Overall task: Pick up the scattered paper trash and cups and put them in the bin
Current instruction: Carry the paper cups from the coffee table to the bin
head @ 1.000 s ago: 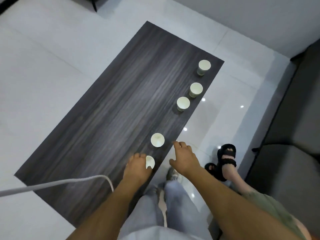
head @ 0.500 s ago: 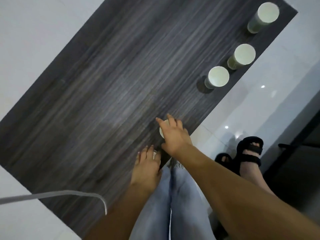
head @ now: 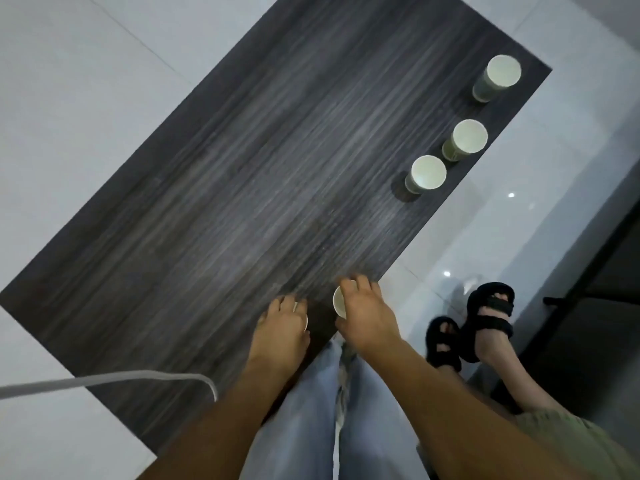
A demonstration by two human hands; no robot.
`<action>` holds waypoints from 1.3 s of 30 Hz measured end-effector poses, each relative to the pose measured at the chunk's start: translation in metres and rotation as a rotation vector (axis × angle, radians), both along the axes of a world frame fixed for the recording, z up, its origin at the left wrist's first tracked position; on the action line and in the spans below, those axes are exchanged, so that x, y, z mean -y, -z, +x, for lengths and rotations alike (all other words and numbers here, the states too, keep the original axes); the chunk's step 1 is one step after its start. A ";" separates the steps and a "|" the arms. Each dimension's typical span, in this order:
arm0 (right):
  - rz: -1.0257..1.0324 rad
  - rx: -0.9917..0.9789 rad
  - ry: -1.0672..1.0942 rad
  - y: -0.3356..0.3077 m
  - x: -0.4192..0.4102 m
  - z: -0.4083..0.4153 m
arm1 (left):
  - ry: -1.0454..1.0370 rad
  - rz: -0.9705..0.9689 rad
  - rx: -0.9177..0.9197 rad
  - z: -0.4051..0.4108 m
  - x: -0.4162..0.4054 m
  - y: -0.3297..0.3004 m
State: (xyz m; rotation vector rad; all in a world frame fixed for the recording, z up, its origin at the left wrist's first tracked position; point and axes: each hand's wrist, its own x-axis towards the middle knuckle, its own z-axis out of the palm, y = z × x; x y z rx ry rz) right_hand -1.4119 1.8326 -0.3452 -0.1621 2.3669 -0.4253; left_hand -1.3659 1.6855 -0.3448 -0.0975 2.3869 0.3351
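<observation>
Right hand: fingers curled over a paper cup, gripping it by the rim; cup upright, mouth up, at the 6 o'clock edge of the dark wood surface. Left hand: fingers curled over a second cup, mostly hidden, only a rim sliver shows; its axis cannot be read. Three more cups stand upright toward 2 o'clock along the right edge: nearest, middle, far, well apart from both hands.

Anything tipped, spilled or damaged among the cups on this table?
Nothing stands out. Three cups stand upright along the table edge; the left hand and right hand each cover another cup, mostly hidden.
</observation>
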 end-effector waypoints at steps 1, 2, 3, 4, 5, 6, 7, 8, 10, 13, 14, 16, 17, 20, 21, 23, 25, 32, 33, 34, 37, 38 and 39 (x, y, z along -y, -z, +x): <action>-0.005 -0.005 0.009 -0.010 0.000 0.003 | -0.004 -0.005 -0.014 -0.001 0.002 -0.009; -0.010 -0.016 0.008 -0.025 0.001 0.006 | -0.015 -0.010 -0.030 -0.001 0.004 -0.021; -0.023 -0.034 0.006 -0.037 0.002 0.009 | -0.027 -0.006 -0.046 0.000 0.006 -0.031; -0.034 -0.047 -0.006 -0.051 0.003 0.014 | -0.044 -0.003 -0.057 0.004 0.007 -0.043; -0.045 -0.056 -0.020 -0.062 0.004 0.018 | -0.058 0.001 -0.066 0.007 0.008 -0.052; -0.048 -0.058 -0.035 -0.070 0.004 0.023 | -0.073 0.005 -0.069 0.010 0.008 -0.060; -0.049 -0.060 -0.056 -0.082 0.004 0.031 | -0.093 0.006 -0.074 0.017 0.008 -0.070; -0.052 -0.062 -0.078 -0.091 0.005 0.038 | -0.116 0.004 -0.079 0.023 0.008 -0.080; -0.061 -0.065 -0.125 -0.111 0.007 0.055 | -0.160 -0.012 -0.099 0.042 0.008 -0.103; -0.070 -0.083 -0.178 -0.141 0.014 0.078 | -0.229 -0.036 -0.106 0.075 0.013 -0.136; -0.070 -0.088 -0.206 -0.152 0.018 0.085 | -0.252 -0.046 -0.115 0.089 0.017 -0.148; -0.065 -0.097 -0.254 -0.169 0.028 0.096 | -0.299 -0.056 -0.136 0.111 0.025 -0.164; -0.068 -0.101 -0.297 -0.180 0.039 0.103 | -0.351 -0.060 -0.156 0.128 0.034 -0.175; -0.060 -0.128 -0.433 -0.208 0.079 0.122 | -0.494 -0.077 -0.219 0.169 0.063 -0.203; -0.057 -0.136 -0.472 -0.215 0.092 0.130 | -0.538 -0.085 -0.238 0.181 0.073 -0.210; -0.069 -0.130 -0.565 -0.229 0.127 0.150 | -0.648 -0.114 -0.282 0.213 0.097 -0.225; -0.100 -0.117 -0.648 -0.237 0.166 0.172 | -0.739 -0.146 -0.330 0.247 0.126 -0.235; -0.175 -0.086 -0.918 -0.242 0.306 0.278 | -0.967 -0.221 -0.297 0.385 0.231 -0.239; -0.172 -0.079 -0.942 -0.242 0.326 0.293 | -0.983 -0.219 -0.277 0.404 0.247 -0.239; -0.171 -0.073 -0.968 -0.240 0.352 0.311 | -0.999 -0.221 -0.264 0.425 0.270 -0.238; -0.186 -0.042 -1.020 -0.239 0.418 0.353 | -1.051 -0.217 -0.234 0.479 0.332 -0.238; -0.186 -0.035 -1.034 -0.239 0.438 0.365 | -1.078 -0.205 -0.227 0.494 0.351 -0.239; -0.188 -0.029 -1.044 -0.239 0.461 0.378 | -1.109 -0.188 -0.226 0.511 0.373 -0.241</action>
